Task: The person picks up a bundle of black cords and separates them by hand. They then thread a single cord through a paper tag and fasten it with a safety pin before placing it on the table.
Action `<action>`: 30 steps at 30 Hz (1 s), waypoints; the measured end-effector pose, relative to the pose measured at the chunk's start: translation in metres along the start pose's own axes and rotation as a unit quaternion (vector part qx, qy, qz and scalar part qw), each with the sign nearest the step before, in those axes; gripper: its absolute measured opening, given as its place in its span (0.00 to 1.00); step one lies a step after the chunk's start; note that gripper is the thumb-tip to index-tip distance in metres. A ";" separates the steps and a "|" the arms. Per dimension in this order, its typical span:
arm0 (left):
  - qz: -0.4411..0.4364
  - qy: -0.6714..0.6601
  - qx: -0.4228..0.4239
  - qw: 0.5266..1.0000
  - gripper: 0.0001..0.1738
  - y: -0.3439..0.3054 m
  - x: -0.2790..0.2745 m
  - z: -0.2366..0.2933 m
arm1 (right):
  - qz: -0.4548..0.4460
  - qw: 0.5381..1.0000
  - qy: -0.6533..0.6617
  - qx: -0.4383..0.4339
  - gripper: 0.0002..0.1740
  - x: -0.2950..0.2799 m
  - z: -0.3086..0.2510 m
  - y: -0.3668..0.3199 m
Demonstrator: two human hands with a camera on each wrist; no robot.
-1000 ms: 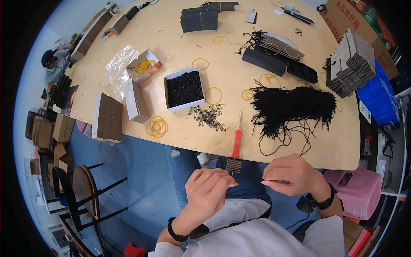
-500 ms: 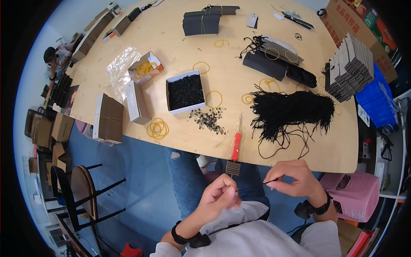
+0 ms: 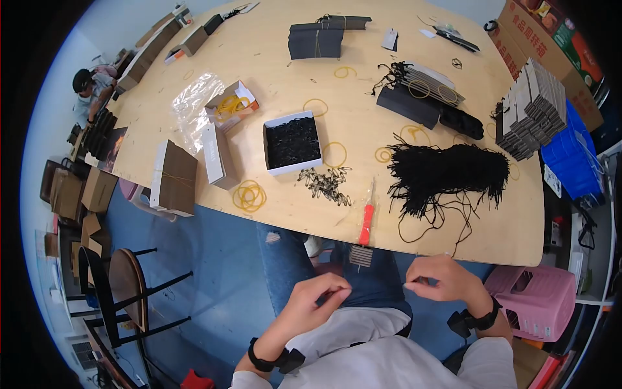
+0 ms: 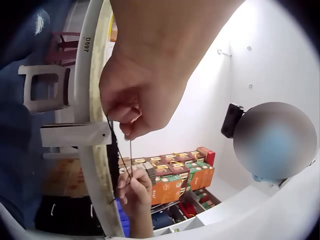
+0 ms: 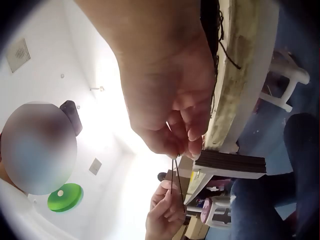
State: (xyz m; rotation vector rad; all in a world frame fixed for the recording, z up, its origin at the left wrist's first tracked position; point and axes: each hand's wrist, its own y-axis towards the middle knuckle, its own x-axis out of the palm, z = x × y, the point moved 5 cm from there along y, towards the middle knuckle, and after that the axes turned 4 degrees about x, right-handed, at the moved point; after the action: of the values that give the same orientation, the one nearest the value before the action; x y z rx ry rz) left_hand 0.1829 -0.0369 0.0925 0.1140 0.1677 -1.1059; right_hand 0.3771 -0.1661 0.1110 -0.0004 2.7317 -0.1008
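Observation:
A thin black cord (image 4: 120, 150) runs as two strands between the hands in both wrist views. One end is pinched between thumb and fingers of my left hand (image 3: 317, 299), in front of the lap. To its right, about a hand's width away, my right hand (image 3: 444, 280) pinches the other end; its fingertips meet at a small knot in the right wrist view. Just beyond the hands, a stack of grey tags (image 3: 361, 255) sticks out from the table edge. A red-handled tool (image 3: 367, 225) lies behind it. Black cords (image 3: 448, 172) are heaped at the right.
On the table (image 3: 246, 146) stands a white box (image 3: 295, 172) of small black pieces, beside a pile of dark pins (image 3: 326, 185). Yellow rubber bands (image 3: 249, 196) lie about. Stacked grey cards (image 3: 532, 107) rise at the right edge. Another person (image 3: 94, 94) sits far left.
The left hand was palm down, then turned up with the cord stretched across; now it has rolled back with fingertips facing the right hand. The right hand stays nearly in place.

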 end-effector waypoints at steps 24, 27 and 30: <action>0.214 0.283 0.293 0.888 0.15 0.019 0.014 -0.020 | 0.288 0.939 -0.143 0.124 0.06 0.077 0.090 -0.028; 0.200 0.286 0.298 0.888 0.15 0.021 0.013 -0.015 | 0.282 0.943 -0.131 0.119 0.06 0.078 0.092 -0.026; 0.194 0.284 0.277 0.897 0.14 0.020 0.014 -0.018 | 0.280 0.947 -0.118 0.109 0.04 0.077 0.091 -0.024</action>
State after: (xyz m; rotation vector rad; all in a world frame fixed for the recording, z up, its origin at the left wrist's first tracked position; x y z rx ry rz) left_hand 0.2053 -0.0368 0.0722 0.9510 0.3305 -0.6654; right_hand 0.3425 -0.1976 -0.0009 0.7671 2.3650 -0.2226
